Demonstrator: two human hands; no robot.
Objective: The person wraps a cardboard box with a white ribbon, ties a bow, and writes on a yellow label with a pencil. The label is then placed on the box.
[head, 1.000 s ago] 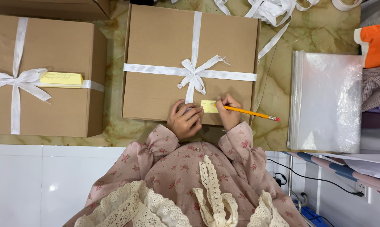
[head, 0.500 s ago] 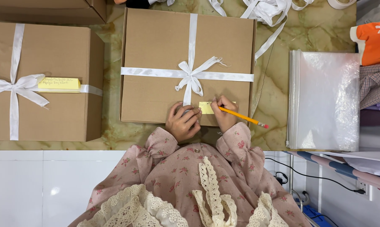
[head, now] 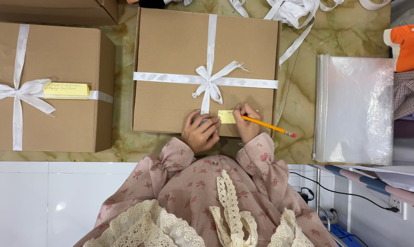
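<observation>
Marbled green-beige stone forms the bench [head: 303, 98], which is crowded with packing goods. At the far left a brown box [head: 56, 87] is seen, tied with white ribbon and already carrying a yellow note [head: 66, 89] beside its bow. In the middle a second cardboard box [head: 170, 68] lies flat, crossed by a white ribbon [head: 208, 82] knotted in a bow. On its near edge a small yellow label [head: 226, 116] is pressed down by the left hand [head: 201, 132], fingers curled over the paper's left end and grasping nothing. Just right of it, the right hand [head: 246, 122] is clenched around an orange pencil [head: 267, 126], its tip on the label. For neat writing, the label is best kept pinned flat and the pencil pressure light, it is judged. At the right a stack of clear plastic bags [head: 355, 110] is stored.
</observation>
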